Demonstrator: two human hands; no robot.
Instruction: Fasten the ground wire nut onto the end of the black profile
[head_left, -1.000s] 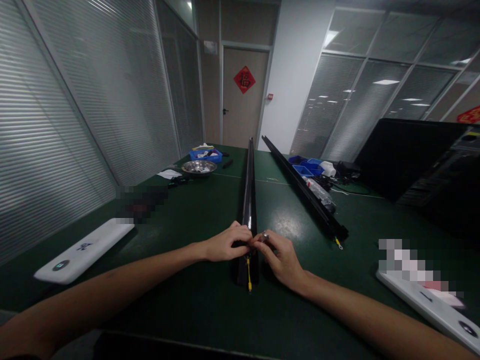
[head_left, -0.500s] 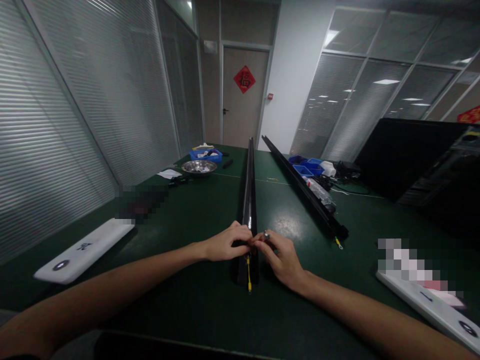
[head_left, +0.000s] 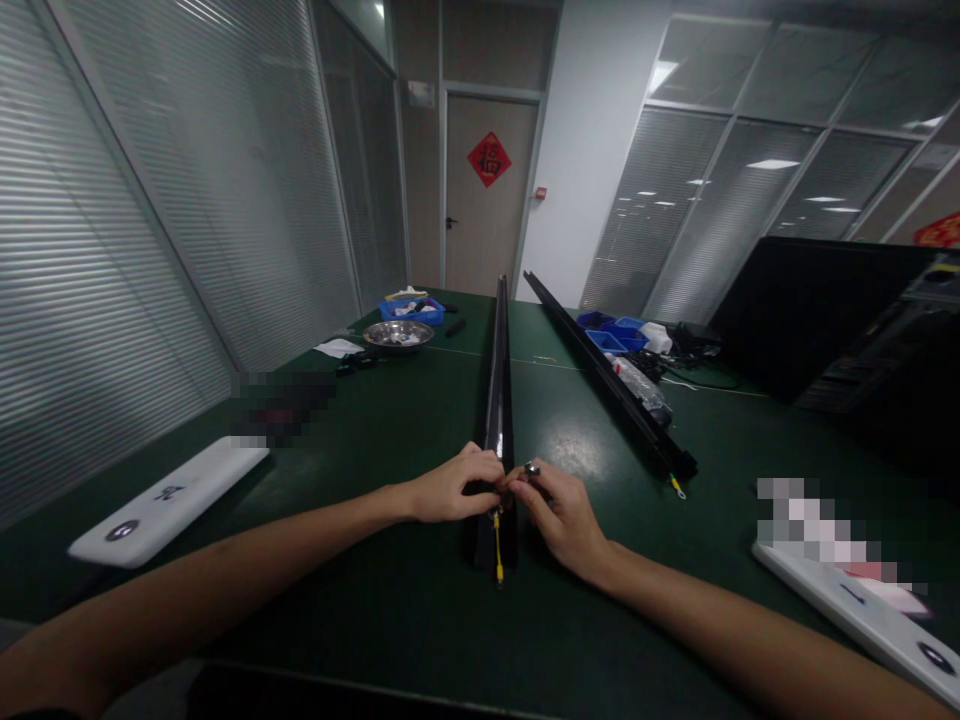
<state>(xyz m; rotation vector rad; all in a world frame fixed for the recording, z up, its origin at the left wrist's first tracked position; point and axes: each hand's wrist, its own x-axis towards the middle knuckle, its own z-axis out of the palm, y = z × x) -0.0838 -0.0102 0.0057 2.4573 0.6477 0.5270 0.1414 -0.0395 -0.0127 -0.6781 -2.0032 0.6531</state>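
Nothing moved: hands [head_left: 510, 500] pinch rail [head_left: 498, 400].

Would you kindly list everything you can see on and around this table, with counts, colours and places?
table: one, dark green, fills the foreground
black rail: one, centre, running away from the hands
yellow wire: one, at the rail's near end
second rail: one, black, lying to the right
metal bowl: one, silver, far left
blue trays: several, far end
white boards: two, near left and near right
door: one, beige, with a red sign
left hand: on the rail's near end
right hand: pinching a small silver part
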